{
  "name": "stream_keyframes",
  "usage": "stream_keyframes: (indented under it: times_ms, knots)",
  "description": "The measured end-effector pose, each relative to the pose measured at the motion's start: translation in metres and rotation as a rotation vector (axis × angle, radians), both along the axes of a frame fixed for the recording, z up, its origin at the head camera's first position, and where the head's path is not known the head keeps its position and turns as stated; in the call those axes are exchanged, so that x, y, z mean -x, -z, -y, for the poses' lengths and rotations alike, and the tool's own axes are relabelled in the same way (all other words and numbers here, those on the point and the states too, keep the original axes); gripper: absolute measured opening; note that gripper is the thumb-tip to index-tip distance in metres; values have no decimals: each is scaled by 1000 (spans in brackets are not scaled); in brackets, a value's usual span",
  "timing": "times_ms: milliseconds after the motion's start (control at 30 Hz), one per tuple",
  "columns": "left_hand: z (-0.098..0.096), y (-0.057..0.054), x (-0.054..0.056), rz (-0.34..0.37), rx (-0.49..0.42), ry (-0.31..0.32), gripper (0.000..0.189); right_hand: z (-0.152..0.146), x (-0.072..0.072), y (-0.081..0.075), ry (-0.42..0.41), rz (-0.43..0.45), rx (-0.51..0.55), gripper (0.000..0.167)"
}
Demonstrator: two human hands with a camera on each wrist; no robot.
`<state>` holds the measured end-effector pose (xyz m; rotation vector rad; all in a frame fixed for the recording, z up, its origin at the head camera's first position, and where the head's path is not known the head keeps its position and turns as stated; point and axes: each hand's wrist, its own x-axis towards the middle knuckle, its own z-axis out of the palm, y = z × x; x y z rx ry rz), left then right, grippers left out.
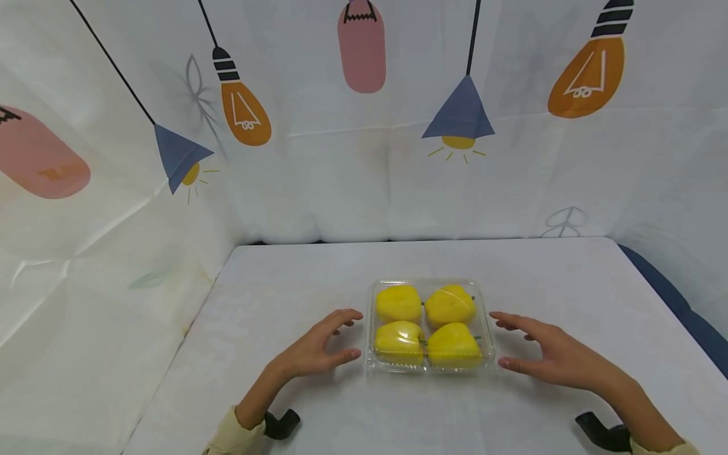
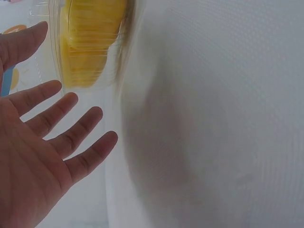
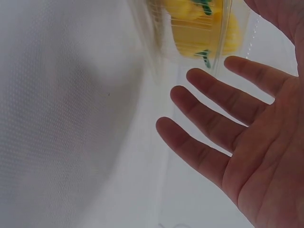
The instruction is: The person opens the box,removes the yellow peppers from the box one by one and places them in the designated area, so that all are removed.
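Note:
A clear plastic clamshell box [image 1: 428, 365] lies on the white table, holding several yellow bell peppers [image 1: 453, 345] with green stems in two rows. My left hand [image 1: 318, 347] is just left of the box, fingers spread and thumb apart, holding nothing. On the other side, my right hand [image 1: 548, 354] reaches toward the box's right edge, its fingers extended and its palm turned inward. Both wrist views show bare palms, with the box wall [image 2: 57, 52] beyond the left fingertips and yellow peppers [image 3: 192, 35] through the plastic past the right ones.
The white table [image 1: 284, 278] runs back to a hanging white cloth [image 1: 318, 183] printed with lamps and bulbs. Another stretch of cloth hangs along the left side. A dark blue object [image 1: 671, 297] shows past the table's right edge. Black wrist mounts [image 1: 281, 424] sit by both cuffs.

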<state>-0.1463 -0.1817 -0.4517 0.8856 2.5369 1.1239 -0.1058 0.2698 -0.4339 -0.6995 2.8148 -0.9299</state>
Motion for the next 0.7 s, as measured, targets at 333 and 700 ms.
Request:
stream_keyframes:
  times_ms: [333,700]
  knots:
    - [-3,2,0,24,-32,16,62,3,-1,3,-31,-3,1,66]
    - [-4,3,0,55,-84,48,61,7,-1,7,-40,10,31,65]
